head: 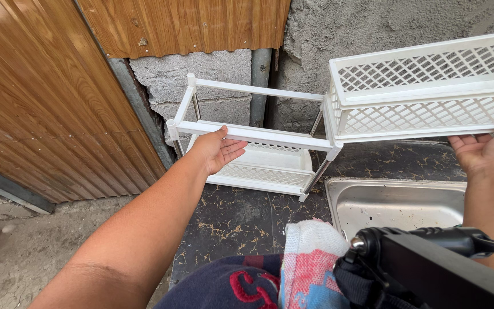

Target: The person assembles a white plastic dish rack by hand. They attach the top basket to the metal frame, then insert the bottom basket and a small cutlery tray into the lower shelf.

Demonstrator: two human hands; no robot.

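We find the left hand [215, 150] open, palm up, thumb on the front rail of the white rack frame [253, 134] and fingers beneath it. The right hand [484, 151] supports the white lattice basket [424, 91] from below, fingers loosely curled under its base, above the steel sink [395, 209].

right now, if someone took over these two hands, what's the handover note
Left hand: open palm under the front rail of the white rack frame, supporting it, not clenched.
Right hand: fingers under the front edge of the white lattice basket, holding it up.
The basket butts against the frame's right end, raised above the steel sink and dark countertop.
Done: a lower basket sits in the frame.
Left: the upper basket is not seated in the frame.
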